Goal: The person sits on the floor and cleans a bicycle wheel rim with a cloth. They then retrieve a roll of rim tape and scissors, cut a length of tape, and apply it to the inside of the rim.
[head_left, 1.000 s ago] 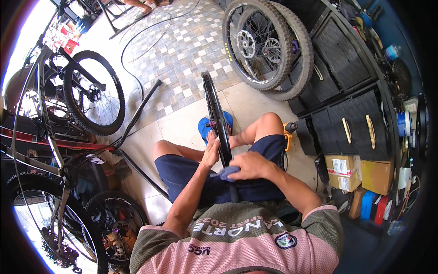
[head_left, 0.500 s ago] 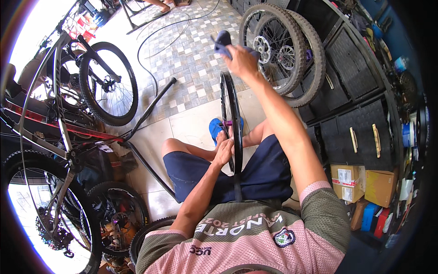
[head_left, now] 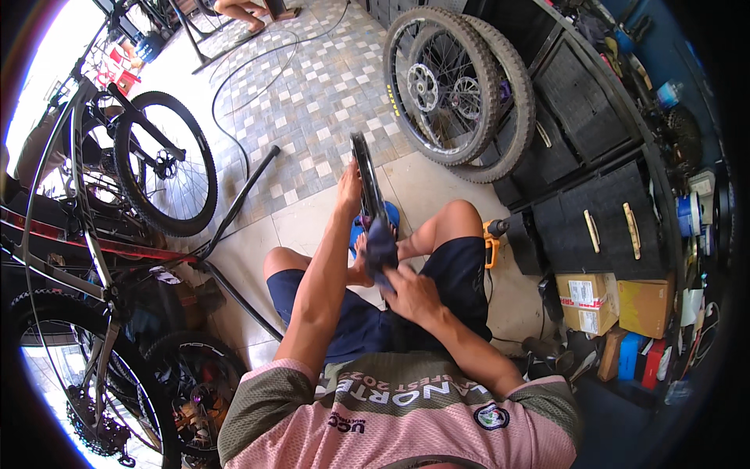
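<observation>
A black bicycle wheel rim (head_left: 366, 173) without a tyre stands upright between my legs, seen nearly edge-on. My left hand (head_left: 349, 189) is stretched forward and grips the rim at its far upper part, from the left side. In my right hand (head_left: 416, 297), close to my lap, is a dark blue-grey cloth (head_left: 380, 246), slightly blurred. The cloth lies over the near part of the rim and hides that stretch of it. Behind the wheel, blue footwear (head_left: 388, 217) shows on my feet.
Two tyred wheels (head_left: 445, 86) lean on black cabinets (head_left: 598, 211) at the right. A yellow power tool (head_left: 492, 242) stands beside my right knee, near cardboard boxes (head_left: 586, 301). Bicycles (head_left: 168, 164) crowd the left. A black tube (head_left: 242, 191) and a hose cross the floor.
My right hand has come down and back with the cloth, from above the floor onto the rim. My left hand has moved from the rim's lower part to its far upper part.
</observation>
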Demonstrator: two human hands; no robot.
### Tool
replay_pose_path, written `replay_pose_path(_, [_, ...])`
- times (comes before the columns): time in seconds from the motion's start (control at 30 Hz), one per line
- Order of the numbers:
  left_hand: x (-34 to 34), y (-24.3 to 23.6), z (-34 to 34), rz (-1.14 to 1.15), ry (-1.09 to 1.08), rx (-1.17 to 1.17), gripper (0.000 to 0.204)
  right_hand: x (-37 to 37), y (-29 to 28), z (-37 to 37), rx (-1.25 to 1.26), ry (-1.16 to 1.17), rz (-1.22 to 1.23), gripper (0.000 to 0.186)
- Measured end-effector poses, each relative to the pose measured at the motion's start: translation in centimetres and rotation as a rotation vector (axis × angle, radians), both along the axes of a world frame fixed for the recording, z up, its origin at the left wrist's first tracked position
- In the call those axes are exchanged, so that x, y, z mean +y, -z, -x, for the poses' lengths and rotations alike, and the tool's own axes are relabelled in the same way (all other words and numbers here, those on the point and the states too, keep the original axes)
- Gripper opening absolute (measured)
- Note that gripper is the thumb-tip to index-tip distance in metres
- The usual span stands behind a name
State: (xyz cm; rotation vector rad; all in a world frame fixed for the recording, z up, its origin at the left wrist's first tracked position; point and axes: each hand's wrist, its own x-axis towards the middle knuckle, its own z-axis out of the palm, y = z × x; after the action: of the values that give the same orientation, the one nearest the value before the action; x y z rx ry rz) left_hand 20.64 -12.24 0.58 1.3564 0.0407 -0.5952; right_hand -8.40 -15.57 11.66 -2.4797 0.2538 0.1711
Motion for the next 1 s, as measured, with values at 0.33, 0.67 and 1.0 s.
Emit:
replay_pose_path(0.33, [2.1,0.8,5.2,-0.076,0.154,-0.120,0.066,-6.9,0.3,-5.6,-0.080,-0.196,-0.060,0.038])
replay_pose_path(0.67, [9.0,-3.7,14.6,-0.130,0.364,-0.038,0.064,-13.0,-0.3,-25.9,-0.331,0.089,0.176,0.042])
replay_pose_path(1.0, [10.0,3.8,15.8,0.054,0.297,-0.137,0.066,-9.3,1.3,-23.5,-0.099,-0.041,0.265,0.061])
